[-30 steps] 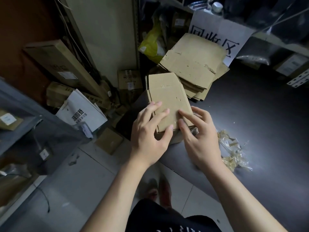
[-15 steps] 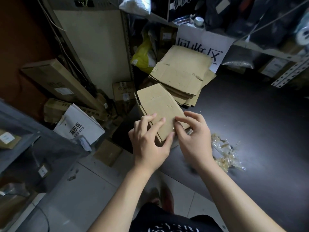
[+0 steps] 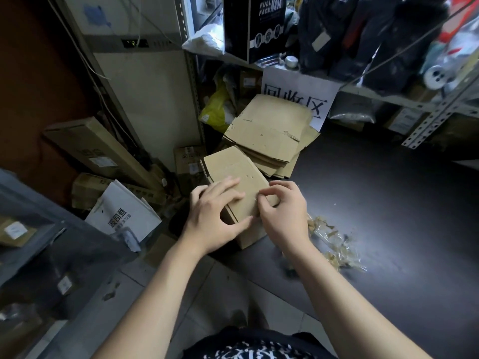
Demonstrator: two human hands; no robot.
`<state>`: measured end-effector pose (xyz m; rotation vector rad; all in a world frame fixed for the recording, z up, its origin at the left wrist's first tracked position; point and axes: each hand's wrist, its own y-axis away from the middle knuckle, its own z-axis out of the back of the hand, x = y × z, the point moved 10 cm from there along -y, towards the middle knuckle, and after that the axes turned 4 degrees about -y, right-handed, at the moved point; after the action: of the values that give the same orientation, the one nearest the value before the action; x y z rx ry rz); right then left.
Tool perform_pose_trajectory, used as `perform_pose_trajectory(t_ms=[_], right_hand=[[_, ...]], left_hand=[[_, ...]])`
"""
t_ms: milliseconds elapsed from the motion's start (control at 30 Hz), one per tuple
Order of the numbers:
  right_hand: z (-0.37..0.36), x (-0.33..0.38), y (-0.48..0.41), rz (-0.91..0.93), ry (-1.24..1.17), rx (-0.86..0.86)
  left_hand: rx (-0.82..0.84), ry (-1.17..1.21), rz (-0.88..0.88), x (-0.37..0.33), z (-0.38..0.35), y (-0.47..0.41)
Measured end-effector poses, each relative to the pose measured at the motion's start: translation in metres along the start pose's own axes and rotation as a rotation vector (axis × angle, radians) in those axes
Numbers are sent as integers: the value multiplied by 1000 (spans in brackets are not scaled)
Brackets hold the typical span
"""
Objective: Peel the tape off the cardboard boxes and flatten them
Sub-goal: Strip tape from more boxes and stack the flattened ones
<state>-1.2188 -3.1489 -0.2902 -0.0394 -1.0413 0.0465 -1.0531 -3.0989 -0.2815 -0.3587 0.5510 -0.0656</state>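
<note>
Since a second ago, right hand (image 3: 283,218) is curled into a pinch at the box (image 3: 233,172) seam, tape likely being lifted; left hand (image 3: 215,218) grips the box's near edge.

Box (image 3: 234,174) on table (image 3: 388,203) near-left edge; flattened stack (image 3: 269,133) behind it; tape scraps (image 3: 334,244) right; hands (image 3: 248,216) on box.

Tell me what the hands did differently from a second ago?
The right hand curled its flat fingers into a pinch at the near edge of the cardboard box, as if picking at tape. The left hand moved its thumb under the box's near edge, gripping it. The flattened stack and the tape scraps stayed put on the dark table.
</note>
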Motion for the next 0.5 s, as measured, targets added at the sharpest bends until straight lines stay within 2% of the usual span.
perform_pose_trajectory(t_ms=[233,500], right_hand=[[-3,-5,-15,-44,119,95],[-4,-11,-16,88,105,99]], left_hand=[[-108,-16,24,-14,-10,2],[-168,-25,65,-21,-14,3]])
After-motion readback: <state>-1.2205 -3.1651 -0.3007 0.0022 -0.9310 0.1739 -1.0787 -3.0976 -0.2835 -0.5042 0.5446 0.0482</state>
